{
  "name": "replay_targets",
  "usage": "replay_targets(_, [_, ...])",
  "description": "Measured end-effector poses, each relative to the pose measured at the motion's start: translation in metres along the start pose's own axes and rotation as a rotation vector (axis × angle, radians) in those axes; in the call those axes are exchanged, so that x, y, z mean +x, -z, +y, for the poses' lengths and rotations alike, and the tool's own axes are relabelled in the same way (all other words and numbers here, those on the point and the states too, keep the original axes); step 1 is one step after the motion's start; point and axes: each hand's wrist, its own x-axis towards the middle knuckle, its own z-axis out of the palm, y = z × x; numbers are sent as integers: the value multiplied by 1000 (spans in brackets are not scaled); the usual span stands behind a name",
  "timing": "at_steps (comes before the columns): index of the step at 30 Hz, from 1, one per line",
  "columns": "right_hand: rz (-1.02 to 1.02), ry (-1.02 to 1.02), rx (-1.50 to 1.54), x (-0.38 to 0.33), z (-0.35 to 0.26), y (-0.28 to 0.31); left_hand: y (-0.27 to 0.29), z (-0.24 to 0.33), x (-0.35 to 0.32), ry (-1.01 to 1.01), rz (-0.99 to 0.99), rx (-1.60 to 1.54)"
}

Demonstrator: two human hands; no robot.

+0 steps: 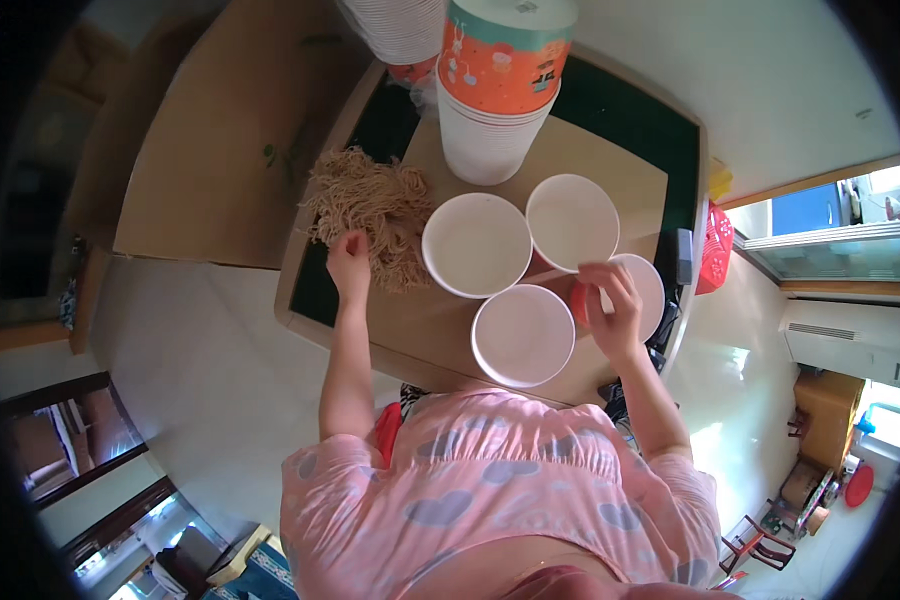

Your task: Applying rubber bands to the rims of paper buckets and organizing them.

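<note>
At the left of the table a tangled heap of beige strings (372,205) lies loose. My left hand (349,268) is at its near edge, fingers pinched together on the strings. My right hand (615,310) hovers by the right paper bucket (646,290), partly covering it; its fingers are bent, with nothing visible in them. Three more white-lined paper buckets stand mouth up between my hands: a left one (477,246), a far one (573,222) and a near one (523,336). Their insides look bare.
Behind them rises a tall stack of nested paper buckets (495,130), its top one upside down, orange and teal. Another white stack (395,25) stands farther left. A large cardboard box (210,150) is left of the table; a red basket (716,248) is beyond the right edge.
</note>
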Motion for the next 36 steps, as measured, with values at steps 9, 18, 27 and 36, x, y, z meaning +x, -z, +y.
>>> replay_targets(9, [125,-332,206,-85,-22,-18,-12,2,-21,-141,46,164])
replay_targets(18, [194,-360,245,-109,-31,-9,42,50,25,248,-153,-236])
replay_targets(27, [130,-339,335,-125,-53,-4,148,182,77,-91,13,-770])
replay_targets(36, [76,-208,444,-132,-53,15,236,300,-32,-844,317,-812])
